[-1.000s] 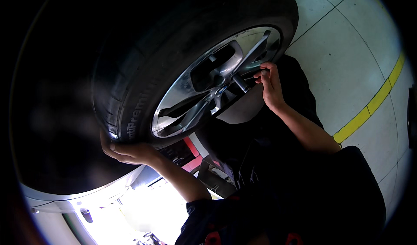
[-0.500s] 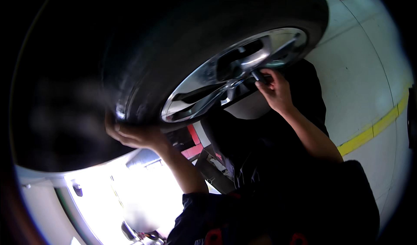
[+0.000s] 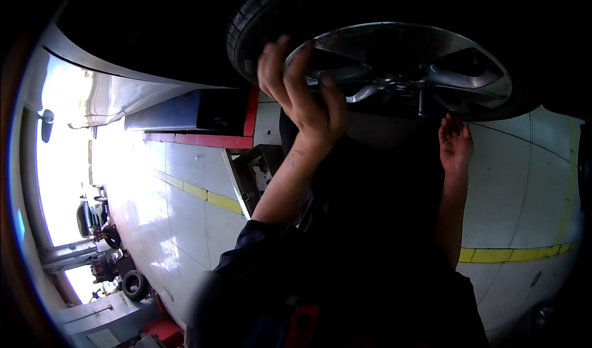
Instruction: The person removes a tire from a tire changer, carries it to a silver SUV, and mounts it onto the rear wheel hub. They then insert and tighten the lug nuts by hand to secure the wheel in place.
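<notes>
A car wheel hangs above me: a black tyre (image 3: 242, 35) around a silver spoked alloy rim (image 3: 376, 36). Out of the rim near its hub sticks a short dark cylindrical piece (image 3: 422, 103), which neither hand touches. My left hand (image 3: 308, 104) is raised at the rim's left side with fingers spread and nothing in them; its fingertips are slightly blurred. Just below the rim's lower right edge is my right hand (image 3: 456, 144), palm showing and fingers loosely bent, holding nothing.
A blue-and-red low structure (image 3: 203, 117) stands at the left beneath the car body. Beside my left forearm is a dark metal frame (image 3: 262, 163). Yellow lines (image 3: 493, 255) cross the pale floor. Far left are a loose tyre (image 3: 135, 285) and a bright opening.
My left hand has come off the tyre and moved right. My right hand has let go of the dark cylindrical piece, which stays in the wheel, and moved right. The view has turned.
</notes>
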